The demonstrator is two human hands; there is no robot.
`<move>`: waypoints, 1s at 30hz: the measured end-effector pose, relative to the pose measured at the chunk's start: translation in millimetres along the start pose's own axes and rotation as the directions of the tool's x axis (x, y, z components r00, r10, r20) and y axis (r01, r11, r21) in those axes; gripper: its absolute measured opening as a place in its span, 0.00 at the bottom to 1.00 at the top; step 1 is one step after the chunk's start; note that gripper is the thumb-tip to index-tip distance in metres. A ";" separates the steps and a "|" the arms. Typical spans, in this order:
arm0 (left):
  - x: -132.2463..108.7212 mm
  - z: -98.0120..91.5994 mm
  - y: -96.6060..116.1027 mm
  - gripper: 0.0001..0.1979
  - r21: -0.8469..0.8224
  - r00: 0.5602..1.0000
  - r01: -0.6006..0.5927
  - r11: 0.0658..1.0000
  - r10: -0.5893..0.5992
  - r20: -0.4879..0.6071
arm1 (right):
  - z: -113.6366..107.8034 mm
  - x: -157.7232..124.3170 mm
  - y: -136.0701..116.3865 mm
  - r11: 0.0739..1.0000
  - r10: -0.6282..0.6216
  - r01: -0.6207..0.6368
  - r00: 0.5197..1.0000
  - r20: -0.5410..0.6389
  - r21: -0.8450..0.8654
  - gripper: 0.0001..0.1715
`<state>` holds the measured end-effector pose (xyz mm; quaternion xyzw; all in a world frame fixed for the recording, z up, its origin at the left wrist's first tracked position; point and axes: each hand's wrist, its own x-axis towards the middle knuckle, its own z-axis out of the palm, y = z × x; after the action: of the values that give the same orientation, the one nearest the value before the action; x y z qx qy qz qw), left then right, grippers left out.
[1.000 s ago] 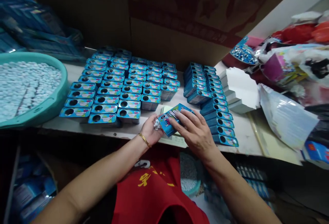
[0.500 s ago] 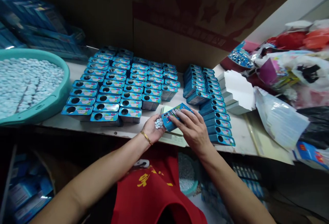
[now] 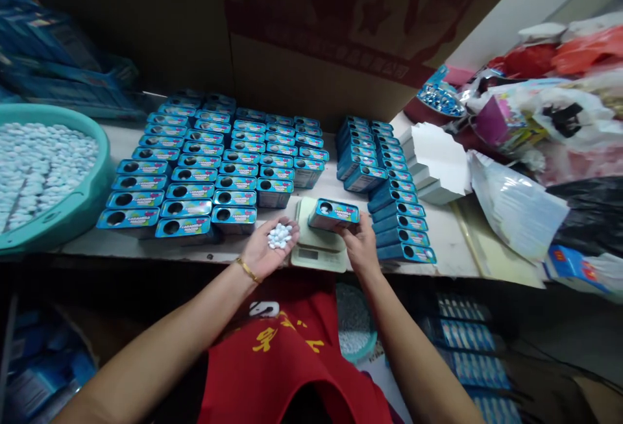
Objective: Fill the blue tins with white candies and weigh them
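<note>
My left hand (image 3: 260,252) is turned palm up, its fingers slightly curled under a small heap of pale blue and white candies (image 3: 280,236). My right hand (image 3: 360,242) grips a blue candy tin (image 3: 335,212) by its right end. The tin stands upright over the plate of a small pale scale (image 3: 318,259); I cannot tell whether it touches the plate. White candies show in the round hole at the left of its top. Rows of similar tins (image 3: 189,191) with open round holes stand left of the scale, and another group (image 3: 406,221) stands to its right.
A turquoise basin (image 3: 92,180) full of candies sits at the left. Behind the tins rises a large cardboard box (image 3: 311,80). White stacked cards or cartons (image 3: 438,158), a plastic-wrapped sheet (image 3: 516,206) and assorted bags (image 3: 579,112) crowd the right. Another basin (image 3: 367,346) is below the table.
The tin was tilted toward my left palm; now it is upright over the scale. My left hand has drawn away leftward, with the candies in full view. The camera view has shifted slightly.
</note>
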<state>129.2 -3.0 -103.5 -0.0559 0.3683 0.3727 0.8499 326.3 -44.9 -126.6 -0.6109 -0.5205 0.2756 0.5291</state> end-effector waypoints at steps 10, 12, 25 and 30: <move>-44.9 -49.9 -13.6 0.08 0.046 0.987 0.130 0.990 -0.125 -0.097 | -8.0 -36.9 -27.6 0.871 -0.243 0.191 0.968 -0.059 -0.454 0.28; -46.4 -56.4 -20.5 0.10 0.062 0.981 0.184 0.981 -0.179 -0.080 | -5.7 -58.5 -41.0 0.758 -0.354 0.281 0.935 -0.010 -0.589 0.26; -26.6 -51.8 -36.2 0.08 0.119 0.963 0.261 0.958 -0.249 -0.105 | 3.6 -29.1 -46.3 0.797 -0.329 0.290 0.944 0.022 -0.530 0.09; -29.5 -58.4 -28.9 0.08 0.099 0.972 0.220 0.970 -0.210 -0.109 | -20.3 0.3 -45.3 0.820 -0.319 0.301 0.946 0.048 -0.487 0.04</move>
<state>101.3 -62.7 -131.2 -0.0665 0.4210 0.2542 0.8681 328.8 -56.6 -78.4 -0.6363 -0.6558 0.0346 0.4046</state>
